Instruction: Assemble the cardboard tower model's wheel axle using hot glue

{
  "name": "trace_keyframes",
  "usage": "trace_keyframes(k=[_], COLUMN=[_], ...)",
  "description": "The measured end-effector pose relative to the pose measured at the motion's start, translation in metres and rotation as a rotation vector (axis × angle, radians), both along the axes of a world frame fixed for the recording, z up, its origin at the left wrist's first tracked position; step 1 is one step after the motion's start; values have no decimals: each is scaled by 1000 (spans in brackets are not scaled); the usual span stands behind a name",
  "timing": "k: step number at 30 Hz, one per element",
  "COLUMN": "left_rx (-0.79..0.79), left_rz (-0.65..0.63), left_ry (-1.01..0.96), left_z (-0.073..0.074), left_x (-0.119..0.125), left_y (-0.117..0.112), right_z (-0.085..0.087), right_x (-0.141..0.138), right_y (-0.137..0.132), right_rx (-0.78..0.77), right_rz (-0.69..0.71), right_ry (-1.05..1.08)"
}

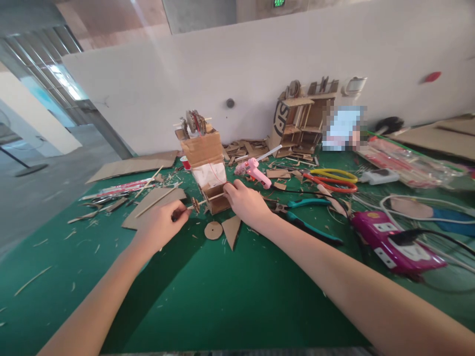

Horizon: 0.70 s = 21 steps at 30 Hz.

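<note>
A tall cardboard model (203, 153) with small wheels on top stands on the green table (208, 296). A thin wooden stick (202, 202) with a small cardboard wheel on it runs out of the model's base to the left. My left hand (161, 225) is closed in a pinch on the stick's left end. My right hand (245, 202) is closed on the base of the model, fingers at its right side. A loose cardboard disc (213, 230) and a cardboard triangle (232, 230) lie just in front of the model.
A pink glue gun (255, 171), teal pliers (308, 217), yellow and orange scissors (332, 181) and a purple power strip (393, 242) with cables lie to the right. Cardboard sheets (148, 207), sticks and scraps lie to the left. A cardboard shelf (300, 123) stands against the white wall.
</note>
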<state>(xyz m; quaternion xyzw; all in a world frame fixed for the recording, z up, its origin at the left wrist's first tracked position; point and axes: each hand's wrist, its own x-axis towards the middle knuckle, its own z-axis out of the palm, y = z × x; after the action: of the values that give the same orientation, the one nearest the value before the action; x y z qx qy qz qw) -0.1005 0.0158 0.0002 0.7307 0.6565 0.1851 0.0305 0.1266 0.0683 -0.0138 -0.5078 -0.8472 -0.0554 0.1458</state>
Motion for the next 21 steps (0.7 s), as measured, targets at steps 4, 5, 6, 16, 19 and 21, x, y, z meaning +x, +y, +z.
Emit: trace_keyframes(k=[4,5,6,16,19,21], left_rx=[-2,19,46,358,351,354], left_rz=[-33,-42,-47,-15,-39,-43], left_ry=[-37,-44,-53,-101,-110,-102], left_z=[-3,-3,-3,2,1,1], left_x=[-9,-10,-11,-13,-12,-12], left_y=[2,2,2,-6,-7,-7], right_z=[0,0,0,4,5,5], right_x=[1,1,1,0,0,0], right_y=[0,0,0,-2,-1,-1], right_rx=[15,22,25,-27,-18,-17], right_rz=[13,17,20,19,26,36], right_ry=[-8,-12,-18,-44,-64,-75])
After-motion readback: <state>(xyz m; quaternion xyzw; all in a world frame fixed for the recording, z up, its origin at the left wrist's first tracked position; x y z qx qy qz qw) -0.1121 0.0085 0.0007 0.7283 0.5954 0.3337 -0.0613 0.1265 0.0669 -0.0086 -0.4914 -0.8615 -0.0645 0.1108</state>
